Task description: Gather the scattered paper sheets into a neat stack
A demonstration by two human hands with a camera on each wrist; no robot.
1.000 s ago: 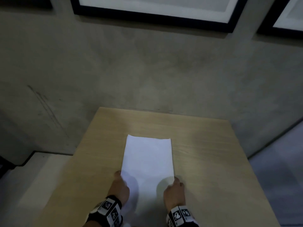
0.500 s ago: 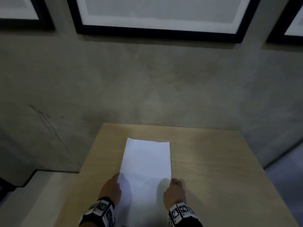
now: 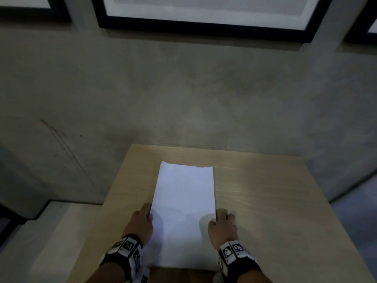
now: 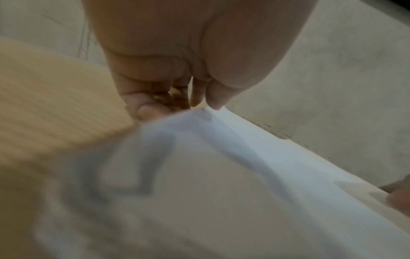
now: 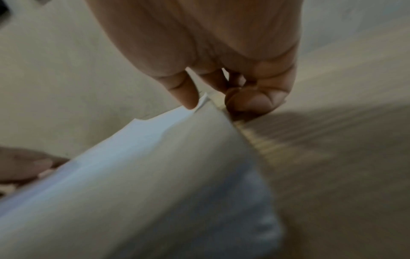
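Observation:
A stack of white paper sheets (image 3: 183,201) lies lengthwise in the middle of the light wooden table (image 3: 265,201). My left hand (image 3: 142,219) grips its left edge near the front. In the left wrist view the left hand (image 4: 182,108) has its thumb on top of the paper (image 4: 221,192) and curled fingers at the edge. My right hand (image 3: 222,223) grips the right edge opposite. In the right wrist view the right hand (image 5: 221,105) sets its thumb on the paper (image 5: 155,166), with its fingers curled beside it on the wood. The sheets bow slightly between the hands.
The table stands against a grey concrete wall (image 3: 183,88) with black-framed pictures (image 3: 204,19) above. A pale floor step (image 3: 51,231) lies to the left of the table and grey floor (image 3: 357,211) to the right. Bare wood shows on both sides of the stack.
The head view has tilted up toward the wall. Both hands stay on the stack's side edges, and the stack looks a little nearer the table's far edge.

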